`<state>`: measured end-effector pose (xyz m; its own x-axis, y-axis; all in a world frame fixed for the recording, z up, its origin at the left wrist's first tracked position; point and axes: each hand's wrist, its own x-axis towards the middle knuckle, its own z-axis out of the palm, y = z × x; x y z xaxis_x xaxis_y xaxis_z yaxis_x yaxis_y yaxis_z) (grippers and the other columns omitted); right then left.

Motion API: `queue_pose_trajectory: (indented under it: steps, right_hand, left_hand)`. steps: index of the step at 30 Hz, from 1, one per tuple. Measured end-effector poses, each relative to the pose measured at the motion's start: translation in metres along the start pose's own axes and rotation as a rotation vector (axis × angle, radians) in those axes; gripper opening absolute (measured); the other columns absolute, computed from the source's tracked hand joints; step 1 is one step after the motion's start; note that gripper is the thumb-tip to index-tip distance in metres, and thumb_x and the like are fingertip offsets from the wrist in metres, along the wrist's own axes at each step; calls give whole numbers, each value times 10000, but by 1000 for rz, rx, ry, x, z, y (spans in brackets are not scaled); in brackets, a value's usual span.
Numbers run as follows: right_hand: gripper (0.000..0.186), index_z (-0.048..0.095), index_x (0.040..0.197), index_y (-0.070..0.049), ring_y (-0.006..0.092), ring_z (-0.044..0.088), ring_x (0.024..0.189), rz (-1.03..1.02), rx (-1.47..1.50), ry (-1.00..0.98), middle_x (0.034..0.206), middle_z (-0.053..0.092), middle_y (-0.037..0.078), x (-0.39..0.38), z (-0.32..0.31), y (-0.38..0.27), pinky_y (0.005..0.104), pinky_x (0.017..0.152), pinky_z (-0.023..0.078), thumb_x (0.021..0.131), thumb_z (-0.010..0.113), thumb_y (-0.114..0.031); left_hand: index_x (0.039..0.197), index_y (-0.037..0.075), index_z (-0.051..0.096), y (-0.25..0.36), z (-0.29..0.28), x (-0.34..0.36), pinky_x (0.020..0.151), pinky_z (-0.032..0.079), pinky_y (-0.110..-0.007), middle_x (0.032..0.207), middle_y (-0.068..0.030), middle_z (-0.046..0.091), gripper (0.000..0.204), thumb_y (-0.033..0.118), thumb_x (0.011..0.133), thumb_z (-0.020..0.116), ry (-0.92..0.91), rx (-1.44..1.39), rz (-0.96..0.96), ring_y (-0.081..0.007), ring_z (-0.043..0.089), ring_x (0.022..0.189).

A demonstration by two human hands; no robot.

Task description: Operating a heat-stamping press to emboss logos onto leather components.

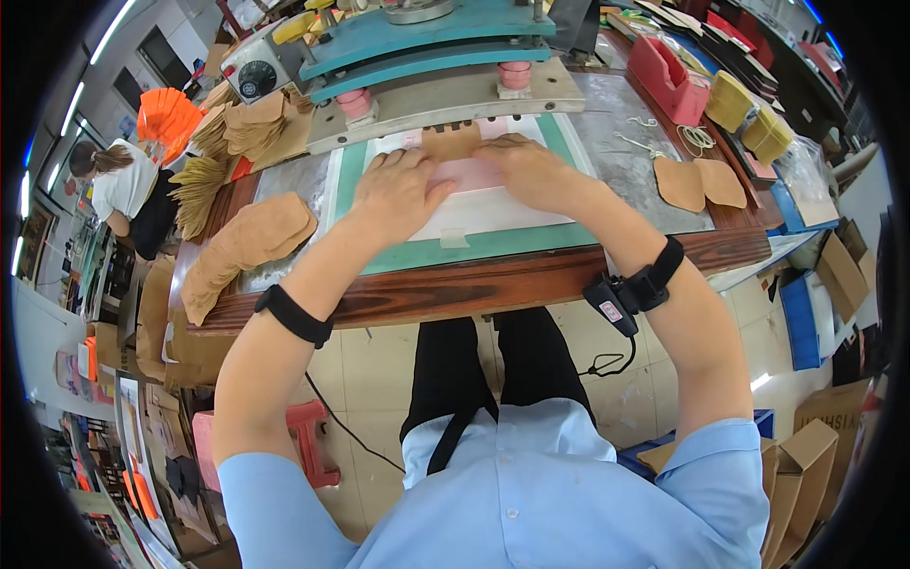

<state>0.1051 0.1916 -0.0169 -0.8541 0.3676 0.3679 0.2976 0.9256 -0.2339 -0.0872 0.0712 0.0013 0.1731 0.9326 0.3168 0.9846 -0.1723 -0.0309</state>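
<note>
Left hand (396,192) and right hand (531,171) down flat-ish, grip can't be told | brown piece (452,142) at fingertips, seemingly placed | brown stack (254,237) at left, untouched!

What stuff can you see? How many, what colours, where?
Table: one, brown-edged, across middle
Press: one, teal, back
Strip: one, pink, upper middle
Patch: one, tan, behind strip
Sheet: one, white, around strip
Mat: one, green, around sheet
Fanned stack: one, tan, mat's left
Rounded pieces: two, tan, mat's right
Holder: one, pink, upper right
Bundles: two, yellow, beside holder
Boxes: several, brown, floor right
Other person: one, white top, far left
Shirt: one, blue, bottom
Left hand: one, bare, strip's left
Right hand: one, bare, strip's right
</note>
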Motion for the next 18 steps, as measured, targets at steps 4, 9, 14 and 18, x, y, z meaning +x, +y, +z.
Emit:
queue_pose_trajectory:
  steps: [4, 9, 14, 18]
  right_hand:
    - [373, 566, 1149, 14, 316, 486, 1170, 29, -33, -35, 1204, 562, 182, 2, -1, -4, 391, 1001, 370, 802, 429, 13]
    - [353, 575, 1122, 5, 305, 498, 1154, 18, -65, -16, 1176, 577, 166, 0, -6, -7, 389, 998, 372, 799, 435, 8]
    - [296, 601, 1038, -34, 294, 528, 1091, -6, -157, 22, 1096, 612, 109, 2, -2, -5, 368, 938, 425, 777, 464, -12]
    - [318, 615, 1053, -33, 297, 529, 1080, -69, -112, 152, 1100, 613, 105, 2, 13, 10, 367, 930, 433, 773, 465, -16]
  left_hand:
    - [1162, -8, 561, -1, 2, -4, 956, 359, -405, 1214, -165, 541, 522, 438, 915, 450, 9, -34, -17, -328, 491, 1134]
    - [1210, -12, 520, -1, -4, -4, 987, 350, -411, 1258, -181, 522, 530, 426, 923, 436, -56, -109, -39, -331, 470, 1179]
    - [1211, -15, 513, -4, 5, -5, 985, 351, -422, 1243, -182, 531, 519, 413, 931, 421, -25, -75, -29, -336, 475, 1173]
    - [1153, -18, 551, -8, 16, -7, 961, 366, -426, 1200, -177, 553, 459, 365, 926, 440, 73, -44, 12, -345, 500, 1117]
